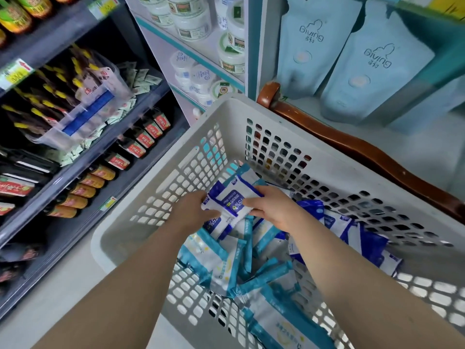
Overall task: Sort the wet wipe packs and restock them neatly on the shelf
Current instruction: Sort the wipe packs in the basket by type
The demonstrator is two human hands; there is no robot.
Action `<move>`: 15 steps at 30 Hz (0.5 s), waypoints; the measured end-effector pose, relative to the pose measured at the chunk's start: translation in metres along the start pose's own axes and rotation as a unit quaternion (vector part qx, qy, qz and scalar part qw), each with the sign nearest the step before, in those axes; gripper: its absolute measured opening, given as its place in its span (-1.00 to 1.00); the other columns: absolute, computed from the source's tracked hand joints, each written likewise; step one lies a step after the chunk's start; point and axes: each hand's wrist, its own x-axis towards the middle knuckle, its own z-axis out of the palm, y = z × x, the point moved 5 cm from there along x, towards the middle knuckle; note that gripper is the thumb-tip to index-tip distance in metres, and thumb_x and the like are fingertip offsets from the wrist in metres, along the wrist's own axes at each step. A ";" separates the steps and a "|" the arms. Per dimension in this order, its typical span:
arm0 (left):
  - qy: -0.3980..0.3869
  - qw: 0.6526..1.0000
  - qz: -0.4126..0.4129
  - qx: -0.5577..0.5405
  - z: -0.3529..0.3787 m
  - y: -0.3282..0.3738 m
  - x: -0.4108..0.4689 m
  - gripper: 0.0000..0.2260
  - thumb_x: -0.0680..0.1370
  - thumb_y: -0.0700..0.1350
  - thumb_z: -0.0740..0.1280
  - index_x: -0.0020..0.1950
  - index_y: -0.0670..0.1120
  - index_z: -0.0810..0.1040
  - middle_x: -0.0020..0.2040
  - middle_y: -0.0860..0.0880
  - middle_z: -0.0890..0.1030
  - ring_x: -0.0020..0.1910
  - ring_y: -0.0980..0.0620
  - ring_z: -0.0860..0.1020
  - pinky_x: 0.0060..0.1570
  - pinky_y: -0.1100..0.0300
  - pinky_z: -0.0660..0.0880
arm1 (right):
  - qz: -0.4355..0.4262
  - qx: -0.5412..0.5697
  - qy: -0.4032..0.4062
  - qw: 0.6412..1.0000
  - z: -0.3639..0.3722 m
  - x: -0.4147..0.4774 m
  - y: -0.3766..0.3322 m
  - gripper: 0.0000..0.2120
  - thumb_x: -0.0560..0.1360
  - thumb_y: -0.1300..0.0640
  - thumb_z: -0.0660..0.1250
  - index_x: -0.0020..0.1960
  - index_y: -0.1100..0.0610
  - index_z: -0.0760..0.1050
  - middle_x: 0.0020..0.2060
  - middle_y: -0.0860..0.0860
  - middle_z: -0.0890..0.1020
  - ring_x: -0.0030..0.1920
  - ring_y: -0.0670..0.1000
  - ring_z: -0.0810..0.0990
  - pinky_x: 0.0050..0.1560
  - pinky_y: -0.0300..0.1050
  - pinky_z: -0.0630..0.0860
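A white perforated basket (327,167) fills the middle of the view and holds several wet wipe packs. Teal-and-white packs (216,263) lie in its near left part. Dark blue-and-white packs (352,230) lie at its right. Over the basket, my left hand (193,210) and my right hand (271,207) both grip a small stack of dark blue alcohol wipe packs (234,200), one hand at each end. The top pack shows "75%" print. My forearms hide part of the pile below.
A dark shelf unit (120,137) with sauce bottles and sachets stands at the left. White tubs fill a pale shelf (201,61) behind the basket. Blue "Giving" pouches (372,66) hang at the upper right. A brown wooden chair rail (352,144) runs behind the basket.
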 end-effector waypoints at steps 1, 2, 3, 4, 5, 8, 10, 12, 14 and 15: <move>0.011 1.000 0.012 -0.019 -0.004 0.006 -0.002 -0.70 0.47 -0.05 0.46 -0.30 0.04 0.35 -0.36 0.06 0.39 -0.38 0.07 0.33 -0.43 0.26 0.18 | -0.004 0.004 0.002 1.000 -0.001 -0.006 -0.001 -0.78 0.48 0.29 0.38 0.12 0.17 0.55 0.07 0.13 0.66 0.07 0.06 0.65 0.08 -0.11 0.60; 0.020 0.999 0.025 -0.030 -0.007 0.012 -0.004 -0.64 0.46 -0.06 0.47 -0.34 0.05 0.29 -0.41 0.06 0.32 -0.43 0.10 0.28 -0.46 0.24 0.15 | -0.003 0.020 0.008 1.000 -0.004 -0.012 -0.001 -0.82 0.48 0.30 0.38 0.08 0.17 0.56 0.04 0.14 0.67 0.05 0.07 0.66 0.02 -0.13 0.62; 0.025 0.998 0.036 -0.049 -0.010 0.018 -0.005 -0.64 0.45 -0.06 0.48 -0.35 0.05 0.30 -0.43 0.07 0.31 -0.46 0.12 0.27 -0.46 0.23 0.15 | 0.001 0.047 0.018 0.999 -0.007 -0.021 -0.001 -0.83 0.48 0.31 0.38 0.06 0.17 0.56 0.02 0.15 0.68 0.04 0.09 0.67 -0.03 -0.13 0.63; 0.025 0.997 0.042 -0.063 -0.010 0.023 -0.007 -0.68 0.46 -0.06 0.48 -0.32 0.04 0.35 -0.44 0.07 0.33 -0.47 0.13 0.28 -0.47 0.24 0.16 | 0.005 0.073 0.027 0.997 -0.010 -0.029 0.002 -0.84 0.49 0.30 0.38 0.06 0.18 0.57 0.01 0.16 0.69 0.02 0.11 0.67 -0.05 -0.10 0.64; 0.023 0.996 0.046 -0.067 -0.008 0.029 -0.009 -0.76 0.47 -0.04 0.47 -0.27 0.03 0.41 -0.43 0.07 0.37 -0.47 0.14 0.31 -0.48 0.27 0.17 | 0.008 0.095 0.034 0.995 -0.014 -0.039 0.004 -0.83 0.49 0.29 0.38 0.09 0.20 0.56 0.00 0.17 0.69 0.01 0.13 0.67 -0.06 -0.06 0.65; 0.019 0.995 0.048 -0.085 0.006 0.048 -0.013 -0.78 0.50 0.01 0.41 -0.04 -0.10 0.48 -0.31 -0.02 0.54 -0.38 0.03 0.50 -0.41 0.16 0.40 | 0.008 0.138 0.095 0.986 -0.035 -0.061 0.023 -0.73 0.50 0.27 0.38 0.19 0.27 0.52 0.01 0.19 0.68 -0.03 0.12 0.69 -0.08 -0.05 0.65; 0.034 0.993 0.025 -0.109 0.016 0.061 -0.014 -0.73 0.54 0.05 0.35 0.04 -0.13 0.43 -0.18 -0.09 0.59 -0.24 -0.07 0.59 -0.25 0.03 0.55 | 0.018 0.158 0.171 0.972 -0.055 -0.077 0.038 -0.69 0.48 0.25 0.40 0.19 0.32 0.49 0.05 0.23 0.66 -0.03 0.14 0.69 -0.02 -0.01 0.64; 0.025 0.989 -0.008 -0.147 0.033 0.072 -0.013 -0.76 0.60 0.02 0.26 0.05 -0.14 0.36 -0.16 -0.08 0.55 -0.24 -0.03 0.55 -0.29 0.11 0.52 | 0.026 0.177 0.249 0.952 -0.076 -0.097 0.052 -0.78 0.47 0.27 0.39 0.07 0.35 0.50 0.06 0.29 0.63 0.02 0.18 0.66 0.12 0.11 0.59; -0.008 0.976 -0.048 -0.213 0.056 0.080 -0.011 -0.83 0.62 -0.06 0.21 0.09 -0.16 0.37 -0.07 -0.14 0.56 -0.17 -0.06 0.55 -0.23 0.14 0.47 | 0.014 0.222 0.305 0.926 -0.094 -0.118 0.061 -0.92 0.50 0.33 0.32 -0.02 0.32 0.48 -0.01 0.24 0.62 0.02 0.17 0.63 0.12 0.09 0.59; -0.026 0.965 -0.064 -0.252 0.069 0.084 -0.010 -0.83 0.60 -0.10 0.21 0.10 -0.17 0.38 -0.01 -0.21 0.57 -0.14 -0.11 0.54 -0.20 0.09 0.46 | 0.002 0.250 0.321 0.913 -0.099 -0.128 0.065 -0.94 0.52 0.35 0.28 -0.01 0.31 0.46 -0.04 0.21 0.60 -0.02 0.15 0.62 0.05 0.02 0.61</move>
